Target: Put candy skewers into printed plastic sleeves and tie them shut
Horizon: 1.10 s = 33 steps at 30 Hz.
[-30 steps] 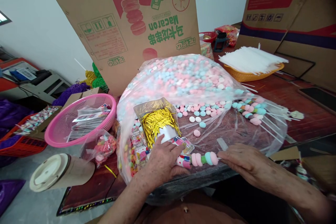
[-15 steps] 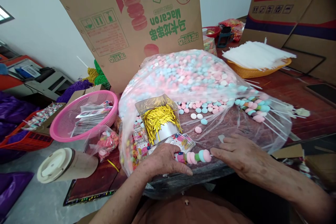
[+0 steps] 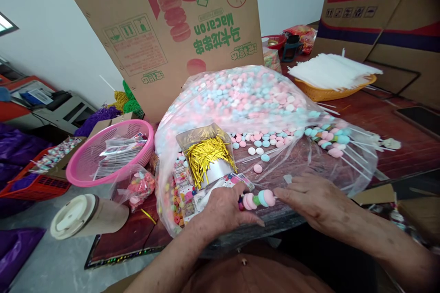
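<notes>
A candy skewer [image 3: 266, 198] with pink, blue and green sweets lies level between my hands, close to the table's front edge. Its left end sits in a colourful printed wrapper, and my left hand [image 3: 223, 208] is closed around that part. At the other end my right hand [image 3: 305, 198] pinches the short stick tip. Just behind my left hand lie printed wrappers [image 3: 209, 191], beside an open pouch of gold twist ties [image 3: 209, 155]. Loose pastel candies [image 3: 258, 151] are scattered farther back.
A large clear bag of pastel candies [image 3: 240, 91] stands behind. Finished-looking skewers [image 3: 332, 137] lie at right, near a yellow basket [image 3: 319, 94] of white sticks. To the left are a pink basket [image 3: 80, 160] and a lidded cup [image 3: 110, 213].
My left hand has slid right along the skewer, covering more of its left end, so fewer sweets show. My right hand stays at the stick tip; the view shifts slightly.
</notes>
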### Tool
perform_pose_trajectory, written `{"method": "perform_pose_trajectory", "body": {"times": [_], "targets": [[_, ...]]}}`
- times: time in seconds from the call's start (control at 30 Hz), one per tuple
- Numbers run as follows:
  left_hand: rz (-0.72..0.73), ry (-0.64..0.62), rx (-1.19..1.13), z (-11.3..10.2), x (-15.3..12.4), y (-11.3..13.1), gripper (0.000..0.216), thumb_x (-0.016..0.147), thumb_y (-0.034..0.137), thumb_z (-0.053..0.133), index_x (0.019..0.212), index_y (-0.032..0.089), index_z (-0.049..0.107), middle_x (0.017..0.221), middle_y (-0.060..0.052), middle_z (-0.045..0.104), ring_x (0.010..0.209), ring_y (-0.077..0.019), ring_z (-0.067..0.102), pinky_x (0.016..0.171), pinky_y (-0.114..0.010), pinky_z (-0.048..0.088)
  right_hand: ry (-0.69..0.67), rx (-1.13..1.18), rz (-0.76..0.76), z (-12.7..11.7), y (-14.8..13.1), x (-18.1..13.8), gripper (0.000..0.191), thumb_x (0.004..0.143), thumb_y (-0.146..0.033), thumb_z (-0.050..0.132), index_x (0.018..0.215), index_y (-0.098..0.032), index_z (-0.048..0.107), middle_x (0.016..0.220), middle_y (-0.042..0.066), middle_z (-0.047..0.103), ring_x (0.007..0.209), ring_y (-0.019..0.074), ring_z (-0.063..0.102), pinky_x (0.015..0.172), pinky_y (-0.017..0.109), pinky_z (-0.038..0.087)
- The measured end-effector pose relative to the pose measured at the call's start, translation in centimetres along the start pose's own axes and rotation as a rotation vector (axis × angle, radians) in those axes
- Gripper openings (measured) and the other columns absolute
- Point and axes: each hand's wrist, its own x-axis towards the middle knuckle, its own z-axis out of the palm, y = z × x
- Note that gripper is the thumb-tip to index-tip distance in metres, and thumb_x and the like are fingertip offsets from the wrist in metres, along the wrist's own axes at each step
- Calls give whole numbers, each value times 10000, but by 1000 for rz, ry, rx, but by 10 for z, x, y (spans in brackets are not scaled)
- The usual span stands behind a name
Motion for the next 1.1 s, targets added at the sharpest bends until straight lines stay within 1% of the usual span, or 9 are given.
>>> {"method": "perform_pose_trajectory", "body": {"times": [0.13,0.2,0.37,0.4,0.53,0.63,0.77,0.9,1.1], "targets": [[177,-82,-123,-15,11,-5,811,476,622,727,1171,258,523,829,-21,667,729,-239,605,595,-272,409,-80,174,52,17,-4,3,260,876,-133,378,899,-191,631,665,24,622,609,152,546,610,263,366],[236,68,-95,-25,12,-9,738,471,600,743,1101,253,578,785,-29,654,711,-247,594,634,-304,416,-117,412,182,29,-9,4,287,917,-210,347,829,-189,619,664,8,607,602,133,545,571,232,369],[-88,1180,-470,-26,-11,-27,242,659,372,712,774,214,570,732,1,575,722,-172,549,754,-302,407,-36,899,568,57,-23,9,380,911,-419,344,726,-181,575,512,-39,457,488,106,437,465,205,323],[-173,1294,-662,-20,-16,-29,264,644,360,723,767,210,545,709,20,553,697,-153,541,731,-283,412,-23,967,623,62,-27,11,388,899,-447,356,724,-178,574,478,-49,423,463,101,409,452,204,307],[-315,882,-1536,-2,-20,-27,531,556,359,788,991,232,512,806,0,626,717,-162,606,683,-284,451,-40,1129,694,72,-45,24,427,866,-515,380,679,-171,553,427,-63,381,429,91,363,448,203,287],[-243,787,-1849,-9,-10,-21,488,582,383,776,974,213,540,760,-11,656,692,-167,632,697,-299,471,-107,1131,639,73,-58,31,439,872,-512,365,660,-174,548,417,-60,386,416,93,371,446,203,301],[-286,740,-2006,-21,-2,-24,274,714,372,688,870,166,598,496,35,577,508,-131,598,663,-297,494,75,843,556,75,-64,32,382,900,-410,344,730,-176,593,540,-1,539,509,129,499,510,224,379],[-278,829,-2073,-11,1,-28,283,787,443,590,793,160,583,508,3,597,549,-161,626,644,-313,510,253,553,477,83,-69,30,303,898,-318,363,849,-174,625,674,58,631,614,167,577,592,257,411],[-270,876,-2059,1,7,-24,358,777,513,563,761,156,563,472,7,572,564,-171,632,655,-321,515,40,910,613,78,-88,43,416,912,-434,324,649,-183,525,445,-27,483,429,106,438,451,206,346]]}}
